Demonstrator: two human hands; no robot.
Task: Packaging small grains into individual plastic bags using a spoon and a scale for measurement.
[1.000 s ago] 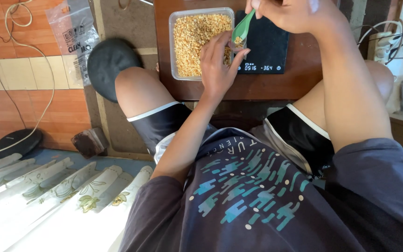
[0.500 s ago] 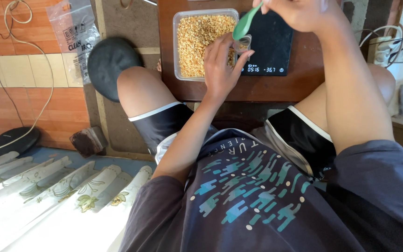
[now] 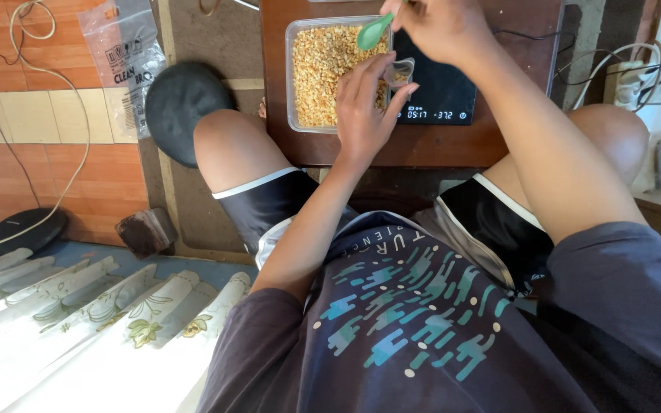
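scooping yellow grain from the tub into a little clear cup.

my right hand (image 3: 437,30) is pinching a green spoon (image 3: 373,32) over the clear tub (image 3: 297,115), while my left hand (image 3: 361,103) is closing its grip around a small clear cup (image 3: 402,70) above the black scale (image 3: 441,92); the cup is looking only partly filled, the tub mostly full. everything is sitting on a brown tabletop (image 3: 422,145) between my knees, with tiled floor and cables to the left.

Green spoon (image 3: 373,32) moved over the grain tub (image 3: 323,73).
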